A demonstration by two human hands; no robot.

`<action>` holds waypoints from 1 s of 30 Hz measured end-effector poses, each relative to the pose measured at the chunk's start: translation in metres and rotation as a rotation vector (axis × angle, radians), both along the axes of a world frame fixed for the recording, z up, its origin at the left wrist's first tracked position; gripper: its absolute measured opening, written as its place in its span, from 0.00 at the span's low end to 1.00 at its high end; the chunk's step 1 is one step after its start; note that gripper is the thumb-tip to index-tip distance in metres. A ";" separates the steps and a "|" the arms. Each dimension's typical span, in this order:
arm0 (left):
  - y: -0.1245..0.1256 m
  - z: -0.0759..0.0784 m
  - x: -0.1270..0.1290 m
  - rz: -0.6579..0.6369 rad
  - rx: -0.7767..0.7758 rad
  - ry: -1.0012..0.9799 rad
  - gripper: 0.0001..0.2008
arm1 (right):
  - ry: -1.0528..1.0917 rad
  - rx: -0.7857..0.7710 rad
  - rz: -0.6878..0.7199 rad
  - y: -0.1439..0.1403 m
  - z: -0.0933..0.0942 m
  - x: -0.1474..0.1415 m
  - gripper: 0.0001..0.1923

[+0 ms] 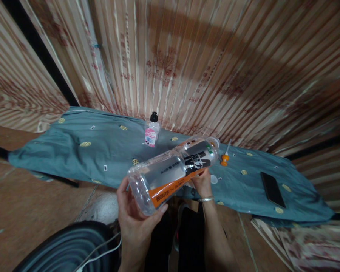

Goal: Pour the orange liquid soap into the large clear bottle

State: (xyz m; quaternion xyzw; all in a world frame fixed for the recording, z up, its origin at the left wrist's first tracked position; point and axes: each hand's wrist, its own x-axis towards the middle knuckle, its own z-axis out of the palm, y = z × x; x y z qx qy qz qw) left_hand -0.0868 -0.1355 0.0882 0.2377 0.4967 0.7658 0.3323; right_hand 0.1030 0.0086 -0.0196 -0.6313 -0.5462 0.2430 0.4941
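A large clear plastic bottle (170,172) with a silver and orange label is tilted in front of me, its base toward the lower left. My left hand (138,219) is closed round the base end. My right hand (203,183) grips the bottle from below near its other end; part of those fingers is hidden behind it. Just beyond that end, an orange pump nozzle (224,160) with a pale stem lies on the blue-green cloth (107,158). Close to my right hand lies a small translucent disc (214,179). Farther back stands a small bottle (151,132) with a black cap and pink label.
A dark phone (272,189) lies on the cloth at the right. Pleated patterned curtains (181,68) hang behind the cloth-covered surface. A black ribbed round object (73,247) with a white cable (102,255) is at the lower left.
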 end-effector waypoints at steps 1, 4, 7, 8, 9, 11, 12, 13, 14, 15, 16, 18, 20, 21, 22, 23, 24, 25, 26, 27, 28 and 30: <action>0.000 0.000 0.000 -0.002 -0.002 0.000 0.44 | -0.001 0.009 -0.005 0.000 0.001 0.000 0.24; 0.001 -0.002 -0.001 0.006 0.022 -0.022 0.44 | 0.001 0.019 -0.016 -0.001 0.002 -0.001 0.24; 0.001 -0.005 -0.002 0.012 0.051 -0.032 0.43 | 0.011 0.003 0.005 -0.001 0.003 -0.001 0.24; 0.001 -0.006 -0.002 0.010 0.053 -0.025 0.43 | 0.010 -0.001 0.009 -0.001 0.003 -0.001 0.24; 0.001 -0.006 -0.002 0.007 0.053 -0.020 0.43 | 0.006 -0.004 0.007 -0.001 0.003 -0.001 0.24; 0.001 -0.005 -0.001 0.006 0.046 -0.019 0.43 | -0.003 -0.010 -0.001 -0.001 0.003 -0.001 0.23; 0.000 -0.005 -0.001 0.007 0.040 -0.021 0.43 | -0.002 -0.010 -0.001 -0.001 0.003 -0.001 0.23; 0.000 -0.004 0.000 0.008 0.032 -0.024 0.43 | 0.001 -0.009 0.000 0.000 0.003 -0.002 0.23; 0.000 -0.003 0.000 0.007 0.025 -0.022 0.43 | 0.004 -0.008 0.001 0.000 0.002 -0.002 0.23; 0.000 -0.002 0.000 0.007 0.017 -0.019 0.43 | 0.006 -0.007 -0.002 0.000 0.002 -0.001 0.24; -0.001 -0.001 0.001 0.006 0.008 -0.015 0.44 | 0.004 -0.005 -0.007 0.000 0.002 -0.001 0.24; 0.000 0.000 0.001 0.004 -0.001 -0.008 0.44 | -0.002 0.002 -0.012 0.000 0.001 -0.001 0.24; 0.000 0.001 0.000 0.000 0.003 -0.006 0.43 | -0.003 0.016 0.001 0.000 0.001 -0.001 0.23; 0.000 0.001 0.000 -0.001 0.006 -0.004 0.43 | -0.002 0.024 0.004 0.000 0.001 -0.001 0.23; 0.000 0.001 0.000 -0.001 0.007 -0.002 0.43 | -0.001 0.028 0.002 0.000 0.001 0.000 0.23; 0.000 0.000 -0.001 0.001 0.004 0.001 0.43 | 0.000 0.028 -0.004 0.000 0.001 0.000 0.23; 0.000 -0.001 -0.001 0.004 -0.002 0.005 0.43 | 0.002 0.025 -0.007 0.000 0.001 0.000 0.23; 0.000 -0.002 -0.002 0.007 -0.008 0.010 0.44 | 0.006 0.022 -0.007 0.000 0.001 0.000 0.23; 0.000 -0.004 -0.003 0.009 -0.008 0.018 0.44 | 0.013 0.020 0.000 0.000 0.001 0.000 0.23; 0.001 -0.006 -0.004 0.011 -0.004 0.025 0.44 | 0.021 0.017 0.012 0.000 0.001 0.000 0.22; 0.001 -0.008 -0.005 0.013 0.002 0.031 0.44 | 0.026 0.014 0.021 0.000 0.001 0.000 0.22; 0.001 -0.009 -0.006 0.009 0.020 0.036 0.45 | 0.029 0.005 0.027 -0.001 0.002 -0.001 0.22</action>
